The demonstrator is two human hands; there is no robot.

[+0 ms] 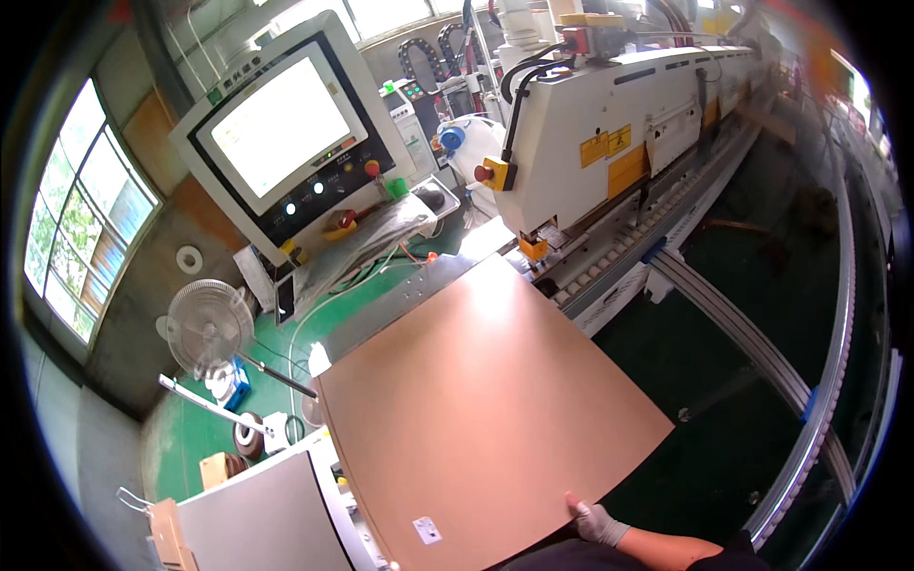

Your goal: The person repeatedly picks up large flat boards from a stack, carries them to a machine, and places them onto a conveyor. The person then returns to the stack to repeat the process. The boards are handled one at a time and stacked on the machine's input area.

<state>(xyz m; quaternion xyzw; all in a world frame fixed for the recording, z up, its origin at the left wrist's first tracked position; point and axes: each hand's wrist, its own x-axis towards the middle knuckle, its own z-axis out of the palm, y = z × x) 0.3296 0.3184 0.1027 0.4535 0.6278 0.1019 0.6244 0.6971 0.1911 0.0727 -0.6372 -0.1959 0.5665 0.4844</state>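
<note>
A large flat brown panel [476, 400] spreads out in front of me, with a small white label [427, 530] near its near left corner. My right hand [595, 521], in a pale glove that leaves the thumb tip bare, grips the panel's near right edge. Its thumb lies on top, and the other fingers are mostly hidden at the edge. The panel's far corner reaches the infeed of a long white machine [571, 133], beside an orange block [533, 248]. I cannot make out my left hand.
A control console [286, 133] with a lit screen stands at the far left. Nearer are a standing fan [209, 328] and a grey-topped panel or table [262, 519]. Metal rails [733, 324] run along the right. A red stop button [484, 173] sits on the machine's end.
</note>
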